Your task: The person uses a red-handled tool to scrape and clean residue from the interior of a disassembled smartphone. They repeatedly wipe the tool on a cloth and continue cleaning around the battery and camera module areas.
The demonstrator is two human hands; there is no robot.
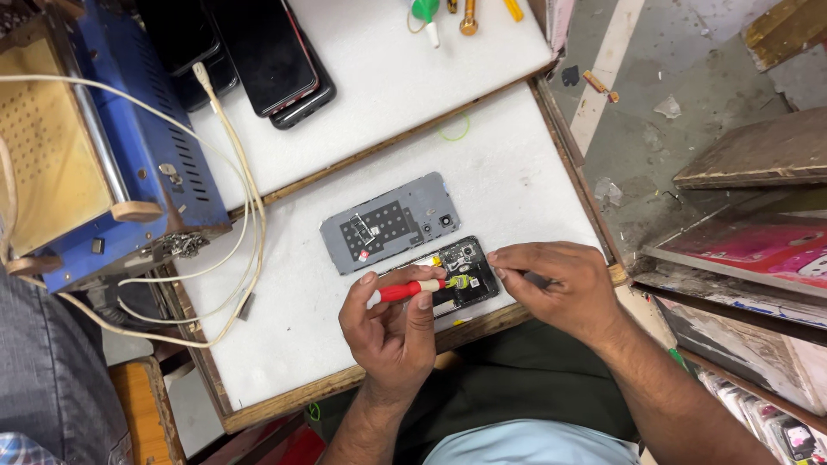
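My left hand (392, 323) pinches the red screwdriver (407, 291) over the opened phone (457, 275) at the desk (293, 327) edge, my right hand (556, 288) closes on its end, and I judge it light, stiff, fragile, best held by the rim.

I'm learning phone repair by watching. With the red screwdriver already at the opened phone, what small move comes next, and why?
Probably a slight turn of the red screwdriver by the left hand. Its tip sits on the opened phone, beside a yellow part, while the right hand steadies the phone's edge. The grey back cover already lies apart on the white board. Whether the tip sits on a screw is too small to tell.
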